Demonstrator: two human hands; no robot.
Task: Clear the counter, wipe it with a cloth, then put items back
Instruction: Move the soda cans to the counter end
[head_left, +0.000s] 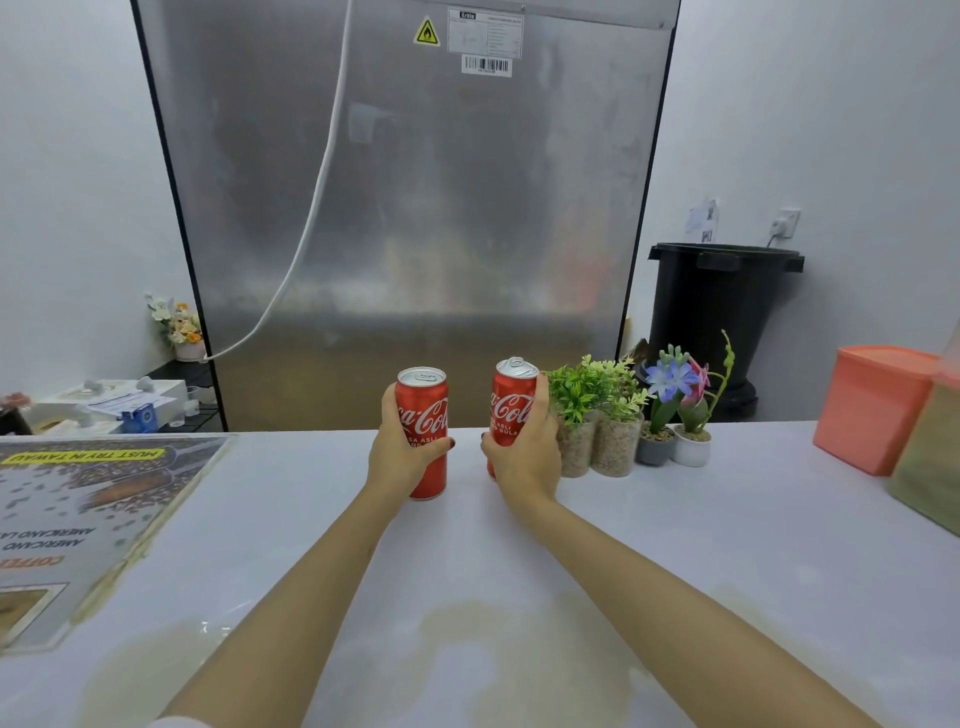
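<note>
Gripping one red can (426, 415) in left hand (397, 457), fingers curled, right hand (524, 457) wrapping second can (511, 410), tilted.

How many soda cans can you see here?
2. The left can is gripped by the left hand; the right can by the right hand, beside the potted plants. None looks hidden.

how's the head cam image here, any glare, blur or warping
Head view: left can and right can look sharp; the metal fridge back gives hazy, smeared reflections; a small glare spot marks the counter at lower left; wide-angle warping splays the fridge's edges upward.
</note>
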